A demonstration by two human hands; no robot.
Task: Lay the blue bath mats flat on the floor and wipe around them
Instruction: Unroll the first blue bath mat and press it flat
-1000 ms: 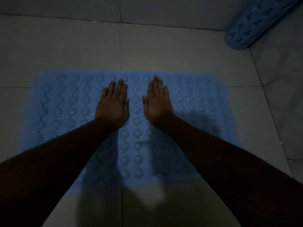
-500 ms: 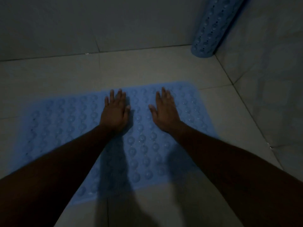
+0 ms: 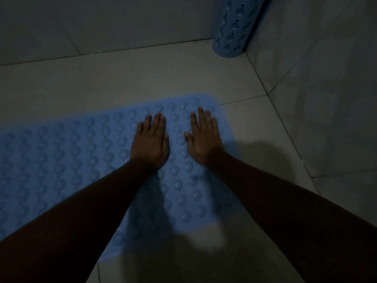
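Blue bath mat (image 3: 81,160): unrolled on the tiled floor (image 3: 142,78), running in from the left edge of view to a rounded end on the right; its rows of bumps look level, with no lifted corner that I can make out in this dim light.
Left hand (image 3: 150,144): palm down on the mat, fingers straight and close together, pressing and gripping nothing.
Right hand (image 3: 205,139): also flat on the mat with fingers extended, just beside the left hand and near the mat's far right corner, holding nothing.
Second mat (image 3: 234,27): rolled into a tube, standing in the corner where the floor meets the walls (image 3: 326,88), well apart from the flat mat.
Change: a second ago both hands were pressing the middle of the mat; now they have worked along to its right end, side by side as before.
What it means: the first mat seems nearly smoothed along its length. The rolled one is not yet laid out and the wiping has not begun, so I judge the task to be in its early part.
Containers: none in view, and no cloth either; I cannot tell whether the tube holds anything.
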